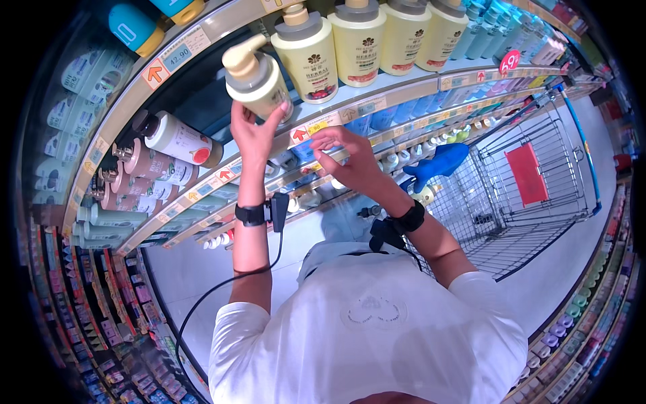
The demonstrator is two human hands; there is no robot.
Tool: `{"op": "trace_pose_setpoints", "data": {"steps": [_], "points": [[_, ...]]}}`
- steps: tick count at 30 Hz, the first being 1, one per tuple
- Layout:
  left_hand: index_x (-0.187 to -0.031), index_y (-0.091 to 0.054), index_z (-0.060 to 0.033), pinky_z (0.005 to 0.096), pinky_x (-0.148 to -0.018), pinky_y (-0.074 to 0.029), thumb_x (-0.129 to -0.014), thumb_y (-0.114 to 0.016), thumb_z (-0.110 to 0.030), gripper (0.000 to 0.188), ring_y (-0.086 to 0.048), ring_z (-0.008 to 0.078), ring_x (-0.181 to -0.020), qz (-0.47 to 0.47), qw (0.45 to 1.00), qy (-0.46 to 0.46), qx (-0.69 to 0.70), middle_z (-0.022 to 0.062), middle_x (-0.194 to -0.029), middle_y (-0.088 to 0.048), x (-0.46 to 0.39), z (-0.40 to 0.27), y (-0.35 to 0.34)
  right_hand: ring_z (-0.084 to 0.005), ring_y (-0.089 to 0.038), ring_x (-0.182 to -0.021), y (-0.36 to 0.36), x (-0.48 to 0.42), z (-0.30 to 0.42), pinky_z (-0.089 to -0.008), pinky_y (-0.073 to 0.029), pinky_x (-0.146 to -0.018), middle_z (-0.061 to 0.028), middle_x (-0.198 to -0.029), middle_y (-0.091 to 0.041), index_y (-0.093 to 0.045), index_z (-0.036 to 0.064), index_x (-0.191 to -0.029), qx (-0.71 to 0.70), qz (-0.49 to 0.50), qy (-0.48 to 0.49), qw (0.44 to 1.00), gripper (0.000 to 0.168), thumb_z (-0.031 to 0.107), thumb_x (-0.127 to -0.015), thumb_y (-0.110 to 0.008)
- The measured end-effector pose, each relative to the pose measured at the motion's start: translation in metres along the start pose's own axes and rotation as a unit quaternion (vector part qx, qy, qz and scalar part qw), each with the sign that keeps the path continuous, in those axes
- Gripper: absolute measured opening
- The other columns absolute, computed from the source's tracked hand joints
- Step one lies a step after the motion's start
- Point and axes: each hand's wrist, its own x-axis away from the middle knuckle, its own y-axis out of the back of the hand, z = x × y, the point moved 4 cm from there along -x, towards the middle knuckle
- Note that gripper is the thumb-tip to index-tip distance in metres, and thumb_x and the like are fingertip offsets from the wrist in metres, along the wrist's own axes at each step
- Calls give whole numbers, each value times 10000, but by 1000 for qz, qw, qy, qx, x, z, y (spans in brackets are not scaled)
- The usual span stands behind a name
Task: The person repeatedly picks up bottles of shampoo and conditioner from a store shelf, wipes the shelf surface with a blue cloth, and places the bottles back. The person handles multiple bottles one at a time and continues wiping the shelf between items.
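Note:
My left hand (257, 129) grips the lower part of a pale yellow pump bottle (262, 88) with a grey collar and cream pump head. The bottle leans to the left at the front of a store shelf. Similar yellow pump bottles (308, 63) stand upright in a row to its right. My right hand (345, 154) is raised in front of the shelf edge with its fingers apart and slightly curled, holding nothing. Both wrists wear black straps with small black devices.
A metal shopping cart (550, 222) with a red panel (526, 174) stands at the right, a blue shark-shaped item (441, 161) at its near side. A white bottle with a fig picture (179, 138) is left of my left hand. A black cable (202, 293) hangs from my left wrist.

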Motion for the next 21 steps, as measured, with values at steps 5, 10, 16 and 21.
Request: {"op": "trace_pose_setpoints", "data": {"steps": [5,10,16,21], "points": [[-1270,-507,28,390,-956,-445,-640,-828,-145,728,-575,325,-1116,36,972,-168,-162,178,-1208,-596,49,-82,-22,-231,-537,-1151,32,19,34,-350,-444,-946,-142,-1277,-520,-432,57,-1315,59,-65,72,994,643,178,-770,-752],[-1250,-517,24,402,-920,-470,-671,-806,-246,702,-574,342,-1098,255,909,-329,-30,174,-1195,-581,91,-119,-129,-207,-455,-1232,84,73,51,-351,-384,-1032,-101,-1337,-466,-357,24,-1376,-205,-246,-73,944,805,173,-723,-804],[-1347,-410,11,432,-877,-480,-670,-785,-301,835,-581,380,-1050,473,870,-137,-32,197,-1165,-571,189,-86,-312,-173,-584,-1014,201,206,2,-292,-487,-866,-99,-1155,-570,-407,16,-1290,31,-461,-172,870,568,139,-814,-693],[-1421,-121,116,415,-862,-510,-675,-739,-201,1019,-609,368,-1027,698,692,6,-183,290,-1173,-539,313,25,-435,-192,-624,-926,259,330,-98,-324,-551,-711,-106,-1116,-576,-375,15,-1278,-52,-567,-385,727,579,170,-815,-685]]}}
